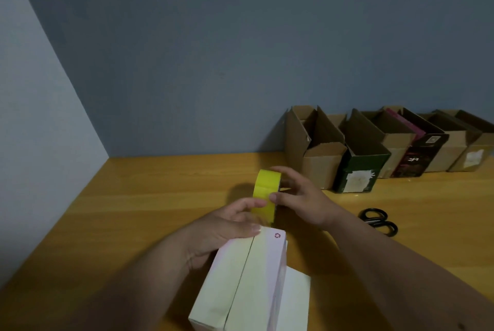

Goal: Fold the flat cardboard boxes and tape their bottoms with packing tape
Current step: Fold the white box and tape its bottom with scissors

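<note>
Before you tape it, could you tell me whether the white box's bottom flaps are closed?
Closed: the two flaps of the white box lie flat, meeting at a centre seam, untaped.

You've got a bright yellow tape roll (266, 191) over a pale cream box (240, 282) with a tiny red recycling mark (277, 235). Your table (149, 197) is honey-coloured wood, the scissors (378, 221) black, and the wall (213, 50) grey-blue.
</note>
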